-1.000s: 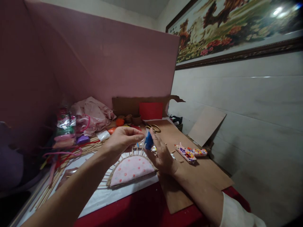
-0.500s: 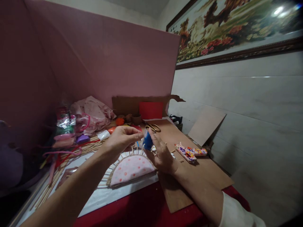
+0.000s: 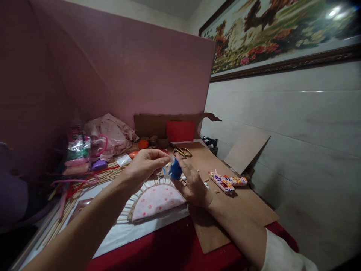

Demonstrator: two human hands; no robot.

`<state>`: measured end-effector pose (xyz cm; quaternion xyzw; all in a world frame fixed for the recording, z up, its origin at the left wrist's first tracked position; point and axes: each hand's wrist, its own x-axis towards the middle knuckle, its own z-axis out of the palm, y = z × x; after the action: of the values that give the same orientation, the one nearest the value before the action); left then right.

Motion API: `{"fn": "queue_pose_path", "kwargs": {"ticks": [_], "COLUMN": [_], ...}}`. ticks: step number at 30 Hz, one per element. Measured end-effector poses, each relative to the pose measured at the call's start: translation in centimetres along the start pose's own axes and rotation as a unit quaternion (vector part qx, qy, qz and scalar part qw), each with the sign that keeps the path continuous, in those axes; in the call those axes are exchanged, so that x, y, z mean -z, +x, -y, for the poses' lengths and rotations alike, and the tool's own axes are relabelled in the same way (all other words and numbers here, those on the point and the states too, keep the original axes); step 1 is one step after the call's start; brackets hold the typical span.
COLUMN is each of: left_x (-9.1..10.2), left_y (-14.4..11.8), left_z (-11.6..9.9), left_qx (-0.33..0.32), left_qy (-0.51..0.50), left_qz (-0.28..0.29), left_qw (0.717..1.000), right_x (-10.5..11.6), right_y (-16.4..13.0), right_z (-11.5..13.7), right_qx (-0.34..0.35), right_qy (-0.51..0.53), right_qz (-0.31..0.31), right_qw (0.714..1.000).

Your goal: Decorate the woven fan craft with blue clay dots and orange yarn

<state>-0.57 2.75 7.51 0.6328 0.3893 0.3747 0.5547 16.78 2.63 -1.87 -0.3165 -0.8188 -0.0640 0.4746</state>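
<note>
Here, your left hand (image 3: 149, 163) has thumb and finger pressed together, seeming to pinch the clear edge of the small blue packet (image 3: 176, 170). Your right hand (image 3: 194, 184) holds it too, fingers close together, up over the table (image 3: 166, 248). It looks light, soft and a bit slippery, so grip the edges. Farther out, count one pink half-round (image 3: 158, 203), one pair of scissors (image 3: 188, 154), one red card (image 3: 180, 131).

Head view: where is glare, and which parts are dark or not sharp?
Head view: bright glare at the upper right of the painting; head view: shadow darkens the left edge and the red cloth; head view: the blue packet looks slightly blurred.
</note>
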Motion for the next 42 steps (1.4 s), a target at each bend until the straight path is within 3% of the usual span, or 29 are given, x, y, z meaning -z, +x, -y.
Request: {"fn": "queue_pose_path", "kwargs": {"ticks": [23, 29, 35, 38, 42], "left_x": [0.0, -0.2, -0.2, -0.2, -0.5], "left_y": [0.1, 0.1, 0.2, 0.2, 0.2], "left_z": [0.0, -0.3, -0.1, 0.1, 0.0], "left_qx": [0.014, 0.034, 0.028, -0.007, -0.090], "left_qy": [0.023, 0.085, 0.172, 0.174, 0.186], "left_qz": [-0.016, -0.054, -0.017, -0.036, -0.103], "left_qw": [0.999, 0.994, 0.985, 0.984, 0.973], "right_x": [0.0, 0.0, -0.2, 0.1, 0.9], "right_y": [-0.1, 0.0, 0.0, 0.2, 0.4], "right_z": [-0.1, -0.2, -0.4, 0.0, 1.0], "right_qx": [-0.003, 0.000, -0.004, -0.018, -0.046], "right_qy": [0.000, -0.004, -0.017, -0.049, -0.041], "right_qz": [0.003, 0.008, -0.006, -0.043, -0.153], "right_qw": [1.000, 1.000, 1.000, 0.998, 0.986]}}
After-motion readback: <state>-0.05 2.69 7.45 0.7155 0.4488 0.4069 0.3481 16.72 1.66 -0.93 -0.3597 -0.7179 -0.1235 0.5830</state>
